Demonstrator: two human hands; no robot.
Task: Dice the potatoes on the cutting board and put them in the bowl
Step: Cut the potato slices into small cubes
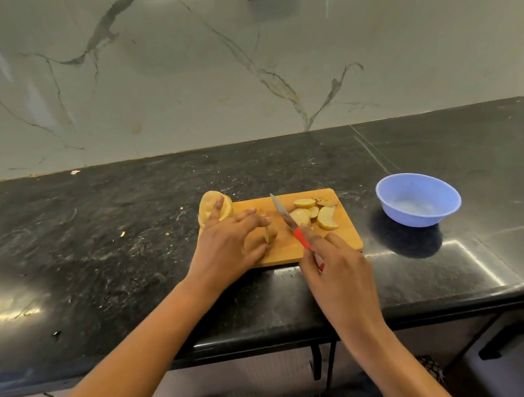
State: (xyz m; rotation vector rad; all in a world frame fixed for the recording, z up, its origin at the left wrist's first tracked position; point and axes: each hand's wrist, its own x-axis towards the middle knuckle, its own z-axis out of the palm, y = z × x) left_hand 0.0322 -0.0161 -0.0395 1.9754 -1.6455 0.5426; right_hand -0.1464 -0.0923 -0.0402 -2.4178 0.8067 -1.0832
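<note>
your right hand (335, 271) grips the knife (282, 210) by its red handle, blade pointing away across the board. your left hand (226, 243) holds a potato piece (270, 232) just left of the blade. you look mid-slicing; next, cut close beside those fingers. on the cutting board (347, 238), slices (313, 214) lie right of the blade. the bowl (419, 199) sits apart, right, without potato. a whole potato (215, 207) waits at the board's far left corner.

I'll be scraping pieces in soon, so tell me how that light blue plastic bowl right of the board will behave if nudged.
The light blue plastic bowl looks thin-walled and empty, so probably light and easily shoved. The polished black stone counter likely lets it slide. Its base is narrower than its rim, so pressing the edge might tip it.
</note>
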